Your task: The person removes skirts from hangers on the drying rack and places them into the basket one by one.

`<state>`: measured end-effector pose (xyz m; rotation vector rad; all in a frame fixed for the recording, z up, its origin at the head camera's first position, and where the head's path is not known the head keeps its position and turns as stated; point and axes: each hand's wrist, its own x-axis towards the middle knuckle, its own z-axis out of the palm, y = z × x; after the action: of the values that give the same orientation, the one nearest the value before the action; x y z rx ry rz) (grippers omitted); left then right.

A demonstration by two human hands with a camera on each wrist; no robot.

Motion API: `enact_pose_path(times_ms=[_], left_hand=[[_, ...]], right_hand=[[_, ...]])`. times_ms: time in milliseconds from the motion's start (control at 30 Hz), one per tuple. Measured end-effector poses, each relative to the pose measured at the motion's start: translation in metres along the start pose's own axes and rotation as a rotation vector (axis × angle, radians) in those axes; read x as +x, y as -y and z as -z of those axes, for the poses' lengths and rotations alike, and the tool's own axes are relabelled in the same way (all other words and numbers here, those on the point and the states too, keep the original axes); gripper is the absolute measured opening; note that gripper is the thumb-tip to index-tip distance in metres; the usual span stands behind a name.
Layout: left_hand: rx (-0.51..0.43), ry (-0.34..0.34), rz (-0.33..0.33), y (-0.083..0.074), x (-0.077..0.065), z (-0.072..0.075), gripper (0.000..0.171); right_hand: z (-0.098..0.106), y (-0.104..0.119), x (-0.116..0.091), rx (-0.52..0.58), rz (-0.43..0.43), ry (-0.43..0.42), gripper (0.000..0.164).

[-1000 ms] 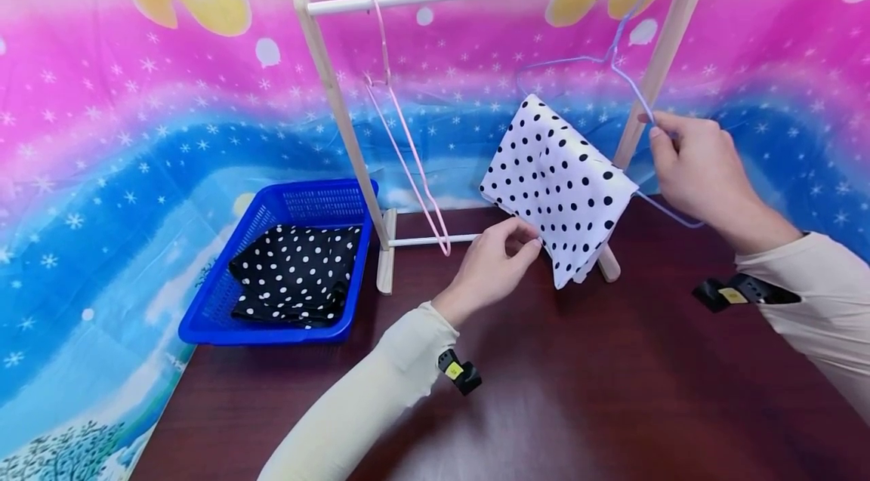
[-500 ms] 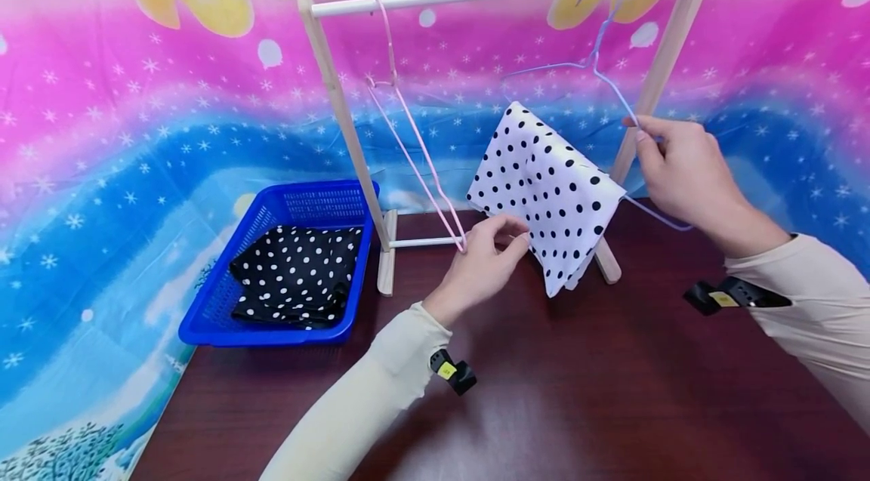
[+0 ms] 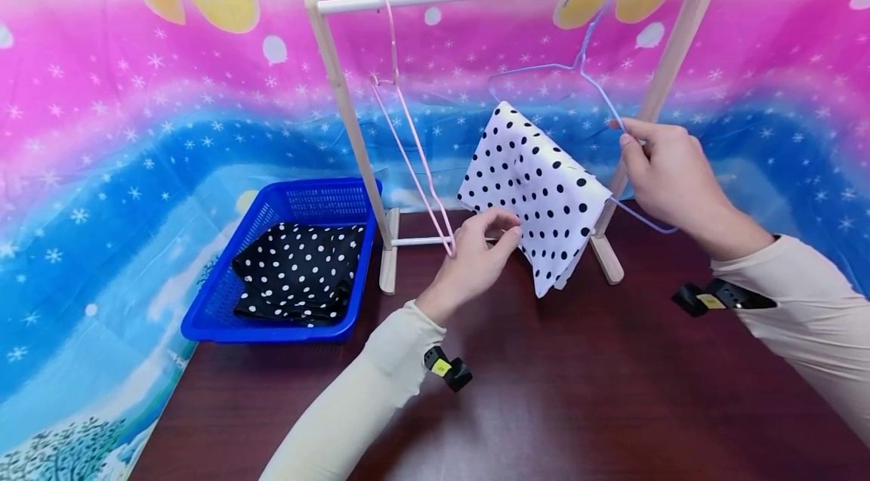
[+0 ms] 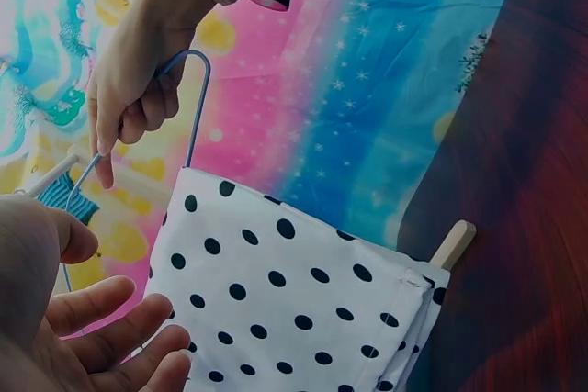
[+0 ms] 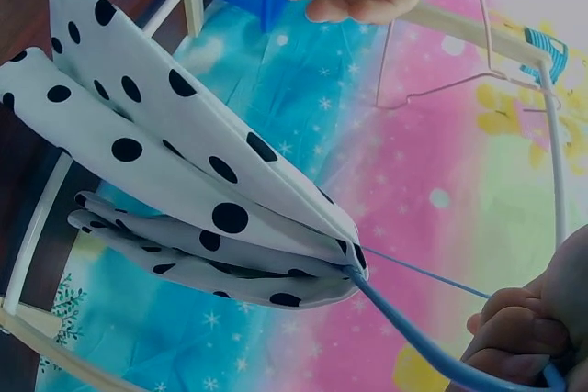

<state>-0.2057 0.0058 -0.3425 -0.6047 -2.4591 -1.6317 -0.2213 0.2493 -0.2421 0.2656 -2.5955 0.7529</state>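
Right hand (image 3: 673, 175) pinches blue hanger (image 3: 581, 63) — dotted cloth (image 3: 537, 194) draped over it.

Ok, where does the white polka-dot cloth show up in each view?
Head: white polka-dot cloth right of centre, the left hand at its lower left edge.
Left wrist: lower middle, right of the left hand.
Right wrist: left side, stretching to just past centre.
Shared landmark: the blue hanger, gripped by the right hand.
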Motion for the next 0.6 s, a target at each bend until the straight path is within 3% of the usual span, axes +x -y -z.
enact_pose_path(times_ms=[600], left_hand=[[0.004,-0.005,0.048,0.01,0.0025,-0.0063,0.021]], right_hand=[[-0.0059,0.0088,0.0013,0.028,0.025,-0.013,0.04]])
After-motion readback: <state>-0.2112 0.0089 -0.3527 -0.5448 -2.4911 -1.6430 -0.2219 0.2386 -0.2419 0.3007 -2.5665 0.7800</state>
